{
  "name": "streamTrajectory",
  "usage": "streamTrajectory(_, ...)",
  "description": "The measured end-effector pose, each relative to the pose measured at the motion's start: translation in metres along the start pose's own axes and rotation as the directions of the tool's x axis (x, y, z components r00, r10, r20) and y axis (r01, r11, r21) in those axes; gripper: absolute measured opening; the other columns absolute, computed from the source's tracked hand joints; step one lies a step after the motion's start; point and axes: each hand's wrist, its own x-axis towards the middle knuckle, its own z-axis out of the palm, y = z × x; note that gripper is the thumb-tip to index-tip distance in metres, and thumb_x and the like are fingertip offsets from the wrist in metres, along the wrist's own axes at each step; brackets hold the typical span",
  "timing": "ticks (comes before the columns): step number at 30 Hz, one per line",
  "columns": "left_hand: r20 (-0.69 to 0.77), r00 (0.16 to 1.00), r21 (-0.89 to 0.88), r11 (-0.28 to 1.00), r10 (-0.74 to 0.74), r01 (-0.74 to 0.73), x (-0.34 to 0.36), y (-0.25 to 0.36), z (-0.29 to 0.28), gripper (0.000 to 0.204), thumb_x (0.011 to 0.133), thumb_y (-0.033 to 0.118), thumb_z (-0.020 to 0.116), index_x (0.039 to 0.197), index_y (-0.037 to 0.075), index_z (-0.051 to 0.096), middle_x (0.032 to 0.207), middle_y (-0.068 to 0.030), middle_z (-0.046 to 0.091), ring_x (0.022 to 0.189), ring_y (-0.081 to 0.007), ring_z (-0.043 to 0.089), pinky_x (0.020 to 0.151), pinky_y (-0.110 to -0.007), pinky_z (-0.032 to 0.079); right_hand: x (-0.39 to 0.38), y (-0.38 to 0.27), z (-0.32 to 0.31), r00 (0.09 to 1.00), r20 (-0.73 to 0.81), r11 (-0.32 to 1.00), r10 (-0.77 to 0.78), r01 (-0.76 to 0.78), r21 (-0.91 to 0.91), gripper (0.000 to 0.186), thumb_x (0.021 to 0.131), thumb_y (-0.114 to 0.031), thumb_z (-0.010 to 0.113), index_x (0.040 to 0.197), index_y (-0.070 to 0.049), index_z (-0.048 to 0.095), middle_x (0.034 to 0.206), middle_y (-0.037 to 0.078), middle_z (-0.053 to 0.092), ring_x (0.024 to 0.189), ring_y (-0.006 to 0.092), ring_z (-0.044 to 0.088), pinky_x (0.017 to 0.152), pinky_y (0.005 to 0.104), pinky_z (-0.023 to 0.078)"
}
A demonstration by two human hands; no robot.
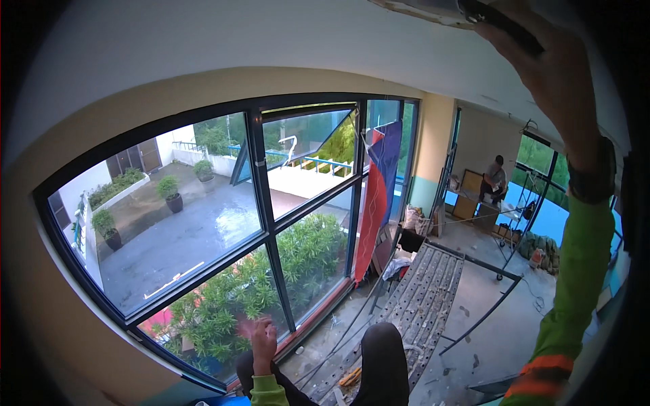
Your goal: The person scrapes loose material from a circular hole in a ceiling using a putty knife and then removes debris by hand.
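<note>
fingers of r hand (552,64) curled closed round a black-handled tool (504,26), upper rt of frame. l hand (263,342), lower ctr, fingers loosely bent, tips up; can't tell if anything's in them. r arm raised high along rt edge, dark wristband (590,177), green sleeve (575,271) w/ orange band near bottom. l forearm short in view, up from bottom edge, in front of l leg.

tool's pale flat end (430,10) cut off by top edge, so full shape & contact w/ ceiling (271,40) unclear. reddish blur by l fingertips, can't make out. r knee (384,358) hides part of perforated platform (426,291), lower ctr.

orange tool (351,377) on platform, just left of knee. black-framed window (256,169) fills left to ctr, potted plants (175,201) seen thru it. red-and-blue cloth (379,196) hangs at its rt part. dark metal rail (482,316) rt of platform; co-worker (495,181) w/ bent knees, far back rt, too small for detail.
</note>
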Motion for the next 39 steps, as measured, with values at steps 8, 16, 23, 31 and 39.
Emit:
streamTrajectory(8, 0.087, 0.996, 0.006, 0.999, -0.033, 0.032, -0.002, 0.001, 0.001, 0.023, 0.077, 0.005, 0.059, 0.098, -0.002, 0.058, 0.107, -0.0192, 0.058, 0.103, -0.0356, 0.055, 0.09, -0.04, 0.043, 0.009, -0.038, -0.005, 0.99, -0.13, 0.999, -0.049, 0.048, -0.005, 0.016, 0.083, -0.017, 0.065, 0.085, -0.002, 0.065, 0.06, 0.011, 0.062, 0.04, 0.0141, 0.051, 0.037, 0.0288, 0.041)
streamTrajectory(16, 0.108, 0.988, -0.039, 0.993, -0.108, 0.112, -0.003, 0.012, -0.006, 0.021, 0.078, 0.004, 0.058, 0.099, -0.002, 0.059, 0.102, -0.0183, 0.06, 0.099, -0.0321, 0.058, 0.087, -0.038, 0.044, -0.098, -0.009, -0.015, 0.959, -0.018, 0.959, 0.283, -0.282, 0.037, 0.028, 0.085, -0.025, 0.067, 0.108, -0.009, 0.064, 0.081, 0.007, 0.069, 0.066, 0.0125, 0.064, 0.058, 0.0247, 0.049)
streamTrajectory(23, 0.087, 0.983, -0.216, 0.967, 0.16, -0.138, 0.068, 0.081, 0.003, 0.018, 0.084, 0.007, 0.06, 0.101, 0.001, 0.062, 0.092, -0.0134, 0.065, 0.082, -0.0237, 0.064, 0.076, -0.032, 0.05, -0.289, -0.142, 0.08, 0.519, 0.559, 0.211, 0.646, -0.826, 0.523, 0.013, 0.088, -0.008, 0.059, 0.097, -0.001, 0.065, 0.075, 0.005, 0.063, 0.065, 0.0098, 0.052, 0.061, 0.0277, 0.044)
streamTrajectory(31, -0.312, 0.701, -0.203, 0.675, 0.642, -0.709, 0.252, 0.349, -0.051, 0.023, 0.087, 0.008, 0.06, 0.11, 0.004, 0.058, 0.105, -0.0082, 0.061, 0.092, -0.0134, 0.059, 0.073, -0.026, 0.049, -0.405, -0.385, 0.11, 0.329, 0.935, 0.073, 0.131, -0.944, 0.322, 0.032, 0.082, -0.034, 0.066, 0.096, -0.005, 0.066, 0.073, 0.018, 0.065, 0.071, 0.0356, 0.064, 0.059, 0.0431, 0.049)
streamTrajectory(39, -0.623, 0.394, 0.093, 0.564, 0.676, -0.82, 0.321, 0.464, -0.065, 0.023, 0.086, 0.019, 0.065, 0.096, -0.001, 0.062, 0.083, -0.0091, 0.067, 0.074, -0.0131, 0.064, 0.058, -0.025, 0.05, -0.393, -0.405, 0.1, 0.431, 0.902, -0.046, 0.007, -0.901, 0.431, 0.032, 0.081, -0.038, 0.065, 0.09, -0.007, 0.066, 0.07, 0.018, 0.064, 0.068, 0.0367, 0.063, 0.058, 0.0455, 0.049)
